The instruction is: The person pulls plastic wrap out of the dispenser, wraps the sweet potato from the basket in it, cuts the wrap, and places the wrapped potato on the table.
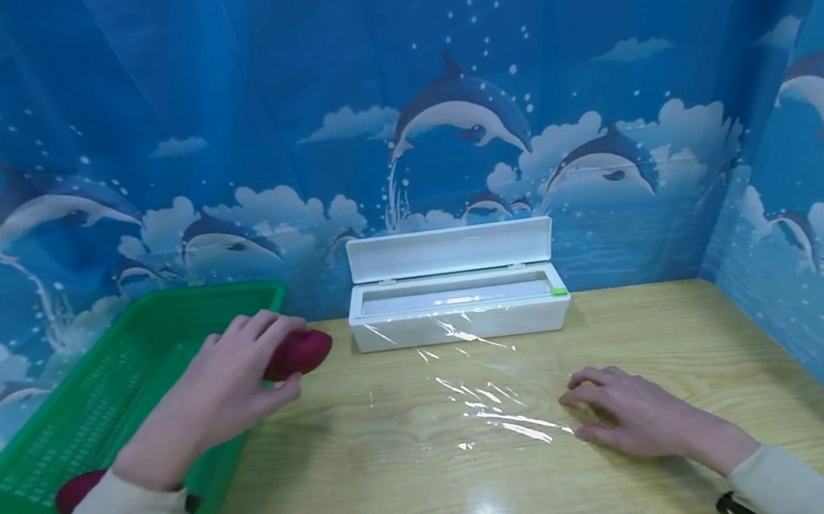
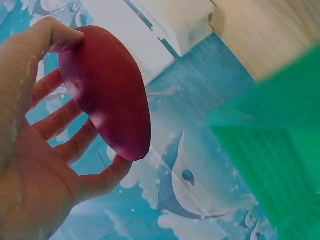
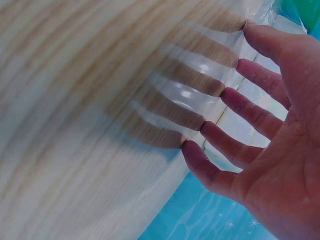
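In the head view my left hand (image 1: 244,379) holds a dark red sweet potato (image 1: 301,352) above the table, beside the green basket (image 1: 248,295). The left wrist view has the thumb on one side of the sweet potato (image 2: 107,92) and the fingers behind and under it. A sheet of clear cling film (image 1: 472,401) lies stretched over the table from a white dispenser box (image 1: 464,324) with its lid up. My right hand (image 1: 635,413) is at the film's right side. Its spread fingertips touch the cling film (image 3: 185,95) in the right wrist view; nothing is gripped there.
Another dark red sweet potato (image 1: 78,491) lies in the near end of the basket, partly behind the left forearm. A green slider (image 1: 559,292) sits at the dispenser's right end. A blue dolphin-print curtain (image 1: 289,94) stands behind the wooden table (image 1: 659,315) and along its right side.
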Demonstrator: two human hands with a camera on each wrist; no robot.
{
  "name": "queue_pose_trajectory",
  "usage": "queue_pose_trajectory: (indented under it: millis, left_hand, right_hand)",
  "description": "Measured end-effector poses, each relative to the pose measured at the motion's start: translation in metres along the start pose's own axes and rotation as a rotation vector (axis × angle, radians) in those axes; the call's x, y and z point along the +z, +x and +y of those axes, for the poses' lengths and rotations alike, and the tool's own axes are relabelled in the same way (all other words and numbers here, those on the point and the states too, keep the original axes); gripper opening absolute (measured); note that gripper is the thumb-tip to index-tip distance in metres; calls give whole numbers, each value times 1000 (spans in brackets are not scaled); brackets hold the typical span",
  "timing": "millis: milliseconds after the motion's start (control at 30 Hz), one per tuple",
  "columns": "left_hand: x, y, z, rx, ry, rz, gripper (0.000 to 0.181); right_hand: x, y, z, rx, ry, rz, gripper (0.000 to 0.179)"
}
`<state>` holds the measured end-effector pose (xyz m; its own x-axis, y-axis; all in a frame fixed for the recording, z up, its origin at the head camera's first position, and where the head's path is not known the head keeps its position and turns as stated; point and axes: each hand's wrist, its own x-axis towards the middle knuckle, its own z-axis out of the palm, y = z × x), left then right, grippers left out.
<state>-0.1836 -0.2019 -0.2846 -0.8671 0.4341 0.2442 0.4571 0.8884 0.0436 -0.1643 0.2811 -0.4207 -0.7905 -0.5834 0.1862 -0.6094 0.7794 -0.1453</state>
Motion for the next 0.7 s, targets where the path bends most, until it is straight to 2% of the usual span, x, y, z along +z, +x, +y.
queue_pose_trajectory:
  millis: [333,700]
  left_hand:
    - [10,12,15,34,-64,25,63]
    - [29,25,32,100,-132,24,69]
  right_hand:
    - [0,-1,0,10,2,-3,39]
    - [-1,0,0,17,6,-17,39]
